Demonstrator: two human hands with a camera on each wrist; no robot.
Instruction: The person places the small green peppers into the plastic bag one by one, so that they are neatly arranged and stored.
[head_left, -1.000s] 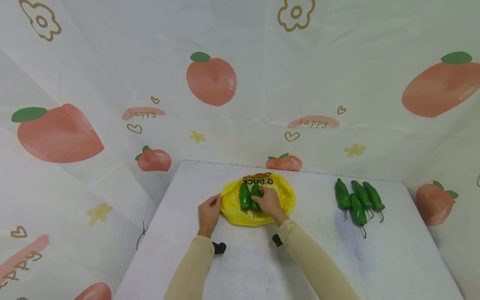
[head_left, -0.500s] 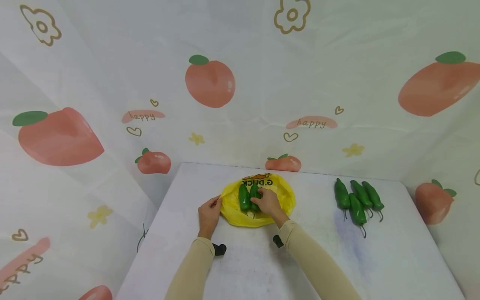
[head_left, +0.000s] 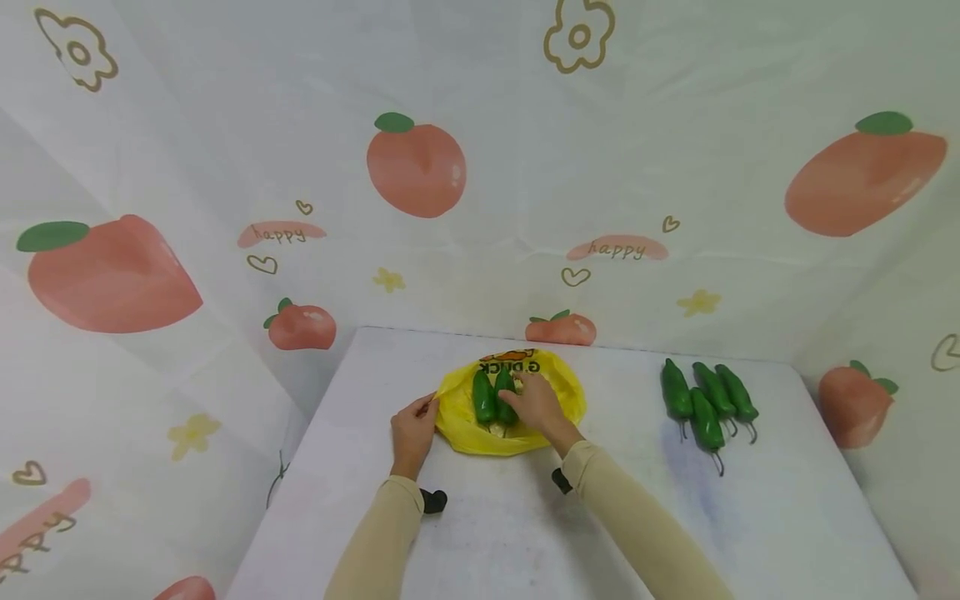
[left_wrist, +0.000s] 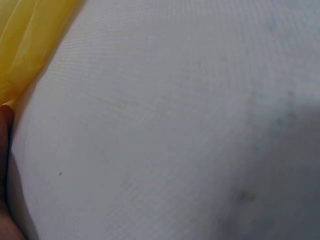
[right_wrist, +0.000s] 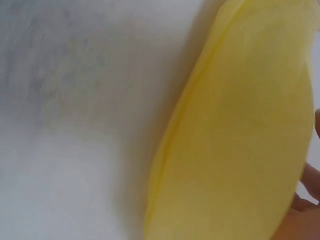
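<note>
A yellow plastic bag lies spread with its mouth open, its side also visible in the left wrist view and the right wrist view. Two green peppers lie side by side in it, a left one and a right one. The left hand pinches the bag's left rim. Over the right pepper is the right hand, fingers apart, one fingertip across the pepper's middle. Only edges of the left hand and right hand show in the wrist views.
Several green peppers lie grouped at the right of the white table, stems toward the front. Behind and beside the table hangs a white sheet printed with fruit. Dark wrist devices sit below both wrists.
The right hand's fingers have spread and shifted slightly right relative to the right pepper, showing more of it. The left hand keeps its pinch on the rim. The head view has shifted slightly.
</note>
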